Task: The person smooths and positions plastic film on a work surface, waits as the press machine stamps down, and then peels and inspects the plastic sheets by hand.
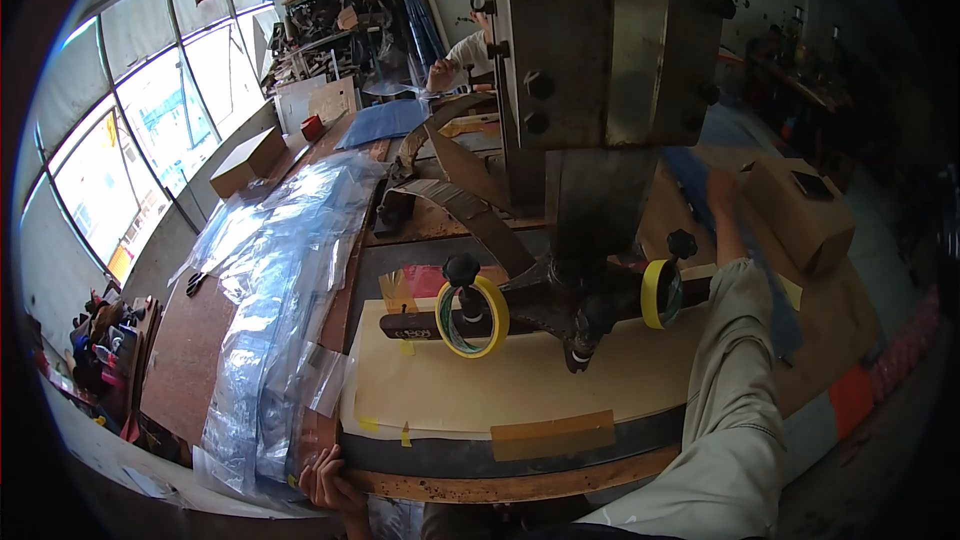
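My left hand (332,478) is at the front edge of the workbench, its fingers curled over the wooden edge (480,489) beside a pile of clear plastic bags (285,310). My right arm stretches far across to the right side. There my right hand (721,190) is at a strip of blue plastic sheet (745,230), next to a brown cardboard box (800,215); its fingers are hidden from me. Between my arms lies a tan paperboard sheet (440,380) with brown tape (552,435) along its front. A press head (590,230) stands over it.
Two yellow tape rolls (497,315) hang on the press's knobbed bar (410,326). Across the bench a co-worker's hand (441,74) is beside the press. A curved strap (470,210), blue sheets (385,123), a carton (248,162) and a red tape roll (312,127) lie farther back.
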Demonstrator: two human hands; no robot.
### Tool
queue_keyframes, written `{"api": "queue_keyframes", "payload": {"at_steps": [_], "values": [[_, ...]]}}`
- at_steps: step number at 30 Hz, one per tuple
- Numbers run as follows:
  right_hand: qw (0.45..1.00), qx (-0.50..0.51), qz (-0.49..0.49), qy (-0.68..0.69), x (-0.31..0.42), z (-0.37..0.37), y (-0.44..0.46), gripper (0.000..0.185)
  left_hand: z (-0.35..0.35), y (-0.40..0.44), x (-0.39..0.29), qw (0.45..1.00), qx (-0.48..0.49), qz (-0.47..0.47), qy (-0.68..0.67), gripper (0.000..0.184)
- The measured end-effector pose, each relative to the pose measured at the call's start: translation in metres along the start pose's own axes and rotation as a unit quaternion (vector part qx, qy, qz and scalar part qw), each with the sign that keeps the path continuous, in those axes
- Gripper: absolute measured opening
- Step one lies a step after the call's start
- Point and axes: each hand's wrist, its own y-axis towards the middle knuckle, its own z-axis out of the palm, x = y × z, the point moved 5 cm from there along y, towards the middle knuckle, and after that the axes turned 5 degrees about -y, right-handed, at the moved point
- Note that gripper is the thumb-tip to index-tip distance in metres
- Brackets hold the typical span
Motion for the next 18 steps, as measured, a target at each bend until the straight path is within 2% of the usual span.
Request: {"api": "queue_keyframes", "payload": {"at_steps": [1, 4, 7, 10, 13, 16, 18], "values": [[0.999, -0.014, 0.023, 0.021, -0.006, -0.006, 0.001, 0.021, 0.000, 0.000, 0.001, 1.000, -0.003, -0.002, -0.002, 0.037], [0.996, 0.020, -0.060, -0.067, 0.007, -0.014, -0.007, 0.022, 0.000, 0.001, -0.001, 1.000, -0.006, -0.010, -0.008, 0.037], [0.997, -0.025, 0.028, 0.065, -0.013, -0.027, 0.001, 0.021, -0.004, 0.003, -0.002, 1.000, -0.001, -0.011, -0.002, 0.037], [0.996, -0.076, -0.031, -0.018, -0.015, -0.033, 0.002, 0.019, 0.000, 0.002, -0.001, 1.000, -0.001, -0.002, -0.007, 0.036], [0.997, -0.077, -0.012, 0.018, -0.019, -0.042, -0.005, 0.018, 0.000, 0.002, -0.001, 1.000, -0.001, -0.006, -0.006, 0.036], [0.987, -0.125, 0.064, 0.075, -0.040, -0.061, -0.009, 0.018, -0.001, 0.002, -0.001, 1.000, 0.005, -0.004, -0.005, 0.036], [0.999, -0.036, -0.036, -0.008, -0.022, -0.052, -0.004, 0.019, -0.003, 0.003, 0.002, 1.000, 0.004, 0.001, -0.001, 0.036]]}}
